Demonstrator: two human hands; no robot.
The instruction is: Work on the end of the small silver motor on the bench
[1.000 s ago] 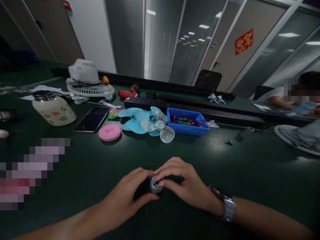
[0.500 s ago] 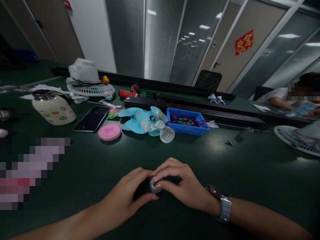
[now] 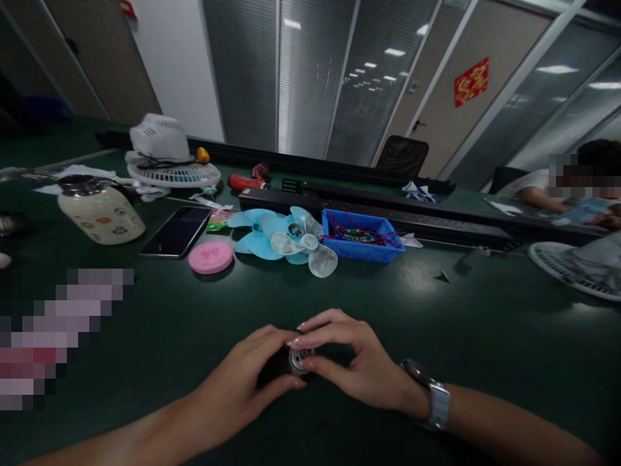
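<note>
A small round silver metal part (image 3: 297, 362), with dark holes in its top face, stands on the green table between my two hands. My left hand (image 3: 247, 369) curves around it from the left, index finger behind it and thumb in front. From the right, my right hand (image 3: 352, 359) pinches the part, its thumb on the near top edge and its fingers over the far side. These fingers hide some of the part. A silver watch (image 3: 436, 401) is on my right wrist.
Beyond my hands lie blue and clear fan blades (image 3: 286, 236), a blue bin (image 3: 361, 249) of wired boards, a pink round case (image 3: 211, 257) and a phone (image 3: 177, 232). A bottle (image 3: 101, 213) stands left. A fan head (image 3: 577, 265) and a person (image 3: 538, 188) are at the right.
The fingers of my right hand have lifted and spread slightly over the metal part, so more of its top shows. My left hand has hardly moved.
</note>
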